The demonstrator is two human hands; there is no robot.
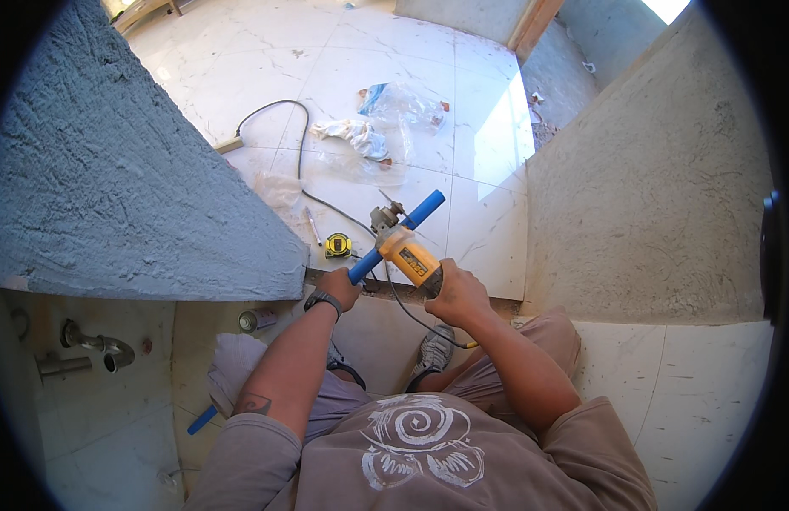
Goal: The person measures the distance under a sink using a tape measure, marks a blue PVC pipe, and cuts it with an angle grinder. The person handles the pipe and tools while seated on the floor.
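Observation:
My left hand (340, 288), with a dark band at its wrist, is closed round the near end of a blue pipe (427, 208). The pipe slants up and away to the right. In my right hand (460, 295) is the rear body of a yellow angle grinder (409, 255), its head pointing up and left. The grinder crosses over the pipe and hides its middle; its thin disc (389, 199) is seen nearly edge-on. I cannot tell whether the disc touches the pipe. A yellow and black tape measure (338, 245) lies just beyond my left hand, near a white pen (312, 225).
A black power cord (303, 146) loops across the tiled floor from an extension socket (228, 145). Clear plastic bags (403, 109) and a white cloth-like bundle (353, 134) lie beyond. Rough walls (130, 187) flank both sides. Below left are a metal pipe fitting (111, 348), a can (256, 320) and a blue pipe piece (202, 419).

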